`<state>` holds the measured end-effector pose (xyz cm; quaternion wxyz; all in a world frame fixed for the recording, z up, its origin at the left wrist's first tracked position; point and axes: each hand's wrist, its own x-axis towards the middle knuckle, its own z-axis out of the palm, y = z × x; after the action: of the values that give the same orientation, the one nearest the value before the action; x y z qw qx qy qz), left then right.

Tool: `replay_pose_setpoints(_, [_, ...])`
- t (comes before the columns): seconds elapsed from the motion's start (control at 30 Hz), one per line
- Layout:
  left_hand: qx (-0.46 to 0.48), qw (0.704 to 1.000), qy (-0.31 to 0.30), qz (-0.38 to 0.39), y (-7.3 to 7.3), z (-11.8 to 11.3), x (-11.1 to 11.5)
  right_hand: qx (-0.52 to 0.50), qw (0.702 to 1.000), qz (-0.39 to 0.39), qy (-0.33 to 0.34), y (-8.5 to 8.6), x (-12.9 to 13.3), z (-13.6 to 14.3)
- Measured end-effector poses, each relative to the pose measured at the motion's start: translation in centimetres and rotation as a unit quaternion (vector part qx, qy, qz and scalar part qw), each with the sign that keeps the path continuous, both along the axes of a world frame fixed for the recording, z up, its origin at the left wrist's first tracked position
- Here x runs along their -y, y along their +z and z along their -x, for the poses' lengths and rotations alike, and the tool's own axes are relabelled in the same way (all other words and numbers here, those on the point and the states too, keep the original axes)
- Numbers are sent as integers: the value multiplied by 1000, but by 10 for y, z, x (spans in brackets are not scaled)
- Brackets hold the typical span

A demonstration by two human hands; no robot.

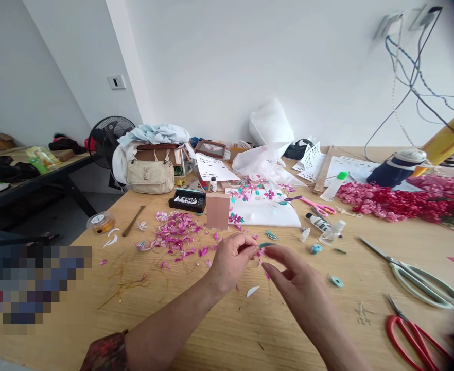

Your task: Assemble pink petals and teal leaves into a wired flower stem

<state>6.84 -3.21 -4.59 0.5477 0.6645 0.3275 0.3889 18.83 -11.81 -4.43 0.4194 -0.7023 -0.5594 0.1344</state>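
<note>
Between the tips of my left hand [230,257], thumb and finger pinch the end of a small dark green leaf [267,245]. My right hand [298,281] is close on the right, its thumb and index finger apart, with the index fingertip by the leaf; whether it touches is unclear. Bits of pink petal show just below the fingertips, partly hidden. Left of my hands lie many loose magenta petals [178,234] on thin stems. A white petal-shaped piece [252,291] rests on the table below. Another green leaf piece [272,235] lies just beyond my fingers.
Green-handled scissors [420,283] and red-handled scissors [412,332] lie at right. Small bottles [332,232] and teal tape rolls [337,281] are nearer. Behind stand a wooden block [217,211], a black box [187,201] and white cloth [277,214] with flowers. Red flower bunches [377,206] lie far right.
</note>
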Motion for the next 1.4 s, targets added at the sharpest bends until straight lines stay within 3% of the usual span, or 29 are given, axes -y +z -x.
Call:
replay_pose_setpoints(0.1, [12, 1000, -3, 29, 1, -1, 1, -8, 1000, 12, 28, -6, -6, 10])
replay_pose_setpoints(0.2, [-2, 1000, -12, 23, -1, 1, 0, 93, 994, -34, 43, -9, -6, 12])
replay_pose_setpoints(0.33, [-76, 990, -35, -110, -3, 6, -3, 188, 976, -49, 100, 4, -4, 7])
replay_pose_setpoints(0.47, [-132, 967, -102, -190, 3, 11, -6, 189, 969, -13, 157, 28, -10, -7])
replay_pose_setpoints(0.53, [-131, 967, -148, -163, 6, 13, -7, 146, 972, 16, 183, 35, -15, -16])
replay_pose_setpoints(0.63, [-79, 976, -203, -1, 9, 18, -8, 22, 978, 76, 194, 36, -22, -26])
replay_pose_setpoints(0.73, [8, 964, -211, 160, 9, 20, -6, -129, 970, 81, 188, 26, -26, -28])
replay_pose_setpoints(0.8, [47, 958, -198, 203, 9, 21, -4, -216, 957, 62, 182, 17, -27, -23])
replay_pose_setpoints(0.9, [66, 963, -161, 207, 9, 20, -3, -285, 944, 53, 155, 4, -24, -13])
replay_pose_setpoints(1.07, [78, 972, -131, 177, 7, 17, -2, -255, 960, 22, 111, -12, -17, -2])
replay_pose_setpoints(1.23, [31, 983, -123, 132, 10, 12, 0, -224, 972, -48, 49, -12, -17, 1])
replay_pose_setpoints(1.4, [7, 991, -105, 87, 11, 13, 1, -231, 969, -81, 38, -10, -16, 0])
